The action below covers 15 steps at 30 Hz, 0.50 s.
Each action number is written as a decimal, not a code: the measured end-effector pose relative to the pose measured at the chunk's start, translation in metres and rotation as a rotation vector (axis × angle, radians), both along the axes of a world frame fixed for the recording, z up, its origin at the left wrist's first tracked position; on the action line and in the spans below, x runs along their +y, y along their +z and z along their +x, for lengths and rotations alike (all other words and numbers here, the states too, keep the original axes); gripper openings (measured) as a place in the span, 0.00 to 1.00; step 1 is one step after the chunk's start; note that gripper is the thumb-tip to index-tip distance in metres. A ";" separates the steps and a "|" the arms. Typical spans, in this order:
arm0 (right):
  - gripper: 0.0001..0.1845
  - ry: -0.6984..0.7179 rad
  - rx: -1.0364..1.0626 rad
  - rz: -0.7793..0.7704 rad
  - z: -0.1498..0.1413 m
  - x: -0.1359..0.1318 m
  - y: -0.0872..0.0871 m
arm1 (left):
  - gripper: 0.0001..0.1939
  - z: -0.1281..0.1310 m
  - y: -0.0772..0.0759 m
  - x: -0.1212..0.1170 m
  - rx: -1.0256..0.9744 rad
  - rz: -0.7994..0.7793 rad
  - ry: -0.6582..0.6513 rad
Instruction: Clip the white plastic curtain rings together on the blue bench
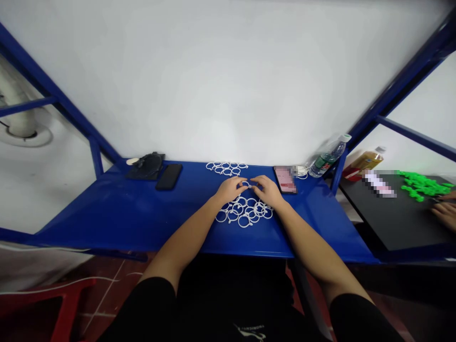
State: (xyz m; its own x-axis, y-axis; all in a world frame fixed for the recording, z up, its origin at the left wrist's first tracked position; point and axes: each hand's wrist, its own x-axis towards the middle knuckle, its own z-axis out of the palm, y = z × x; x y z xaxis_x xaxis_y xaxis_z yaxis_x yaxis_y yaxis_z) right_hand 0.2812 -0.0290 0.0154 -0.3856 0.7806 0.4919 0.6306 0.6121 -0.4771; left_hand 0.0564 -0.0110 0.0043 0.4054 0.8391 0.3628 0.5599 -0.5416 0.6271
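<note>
Between my two hands is a white plastic ring [245, 184] with a small tab, raised over the blue table [142, 213]. My left hand [230, 189] pinches its left side with thumb and forefinger. On its right side, the fingers of my right hand [267, 190] close at the small tab. Just below my hands lies a loose heap of similar white rings [244, 221], some overlapping. Beyond my hands, by the wall, several more white rings [228, 168] lie close together in rows.
A black phone [169, 176] and a black plastic bag [147, 166] lie to the left. To the right are a lit phone [285, 179], a white cable [302, 172] and a water bottle [327, 159]. At the neighbouring black table [384, 218], another person's hand [445, 211] is near green pieces [420, 185].
</note>
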 end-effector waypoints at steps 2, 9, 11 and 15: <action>0.13 -0.018 -0.022 0.001 0.001 0.003 -0.003 | 0.18 0.000 -0.001 -0.001 0.033 -0.025 -0.022; 0.11 -0.014 -0.076 -0.026 -0.001 0.007 -0.010 | 0.17 0.005 -0.007 0.003 0.199 0.000 -0.115; 0.11 -0.008 -0.072 -0.030 -0.002 0.009 -0.011 | 0.19 0.007 -0.009 0.006 0.220 -0.003 -0.105; 0.11 -0.006 -0.059 -0.048 -0.003 0.009 -0.012 | 0.23 0.006 -0.011 0.008 0.270 -0.031 -0.117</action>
State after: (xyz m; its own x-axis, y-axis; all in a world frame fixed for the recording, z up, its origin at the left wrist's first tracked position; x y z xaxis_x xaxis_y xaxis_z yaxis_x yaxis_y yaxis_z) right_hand 0.2783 -0.0197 0.0034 -0.4080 0.8051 0.4306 0.6618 0.5857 -0.4680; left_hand 0.0623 -0.0028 -0.0064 0.5784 0.7900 0.2036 0.6435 -0.5951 0.4814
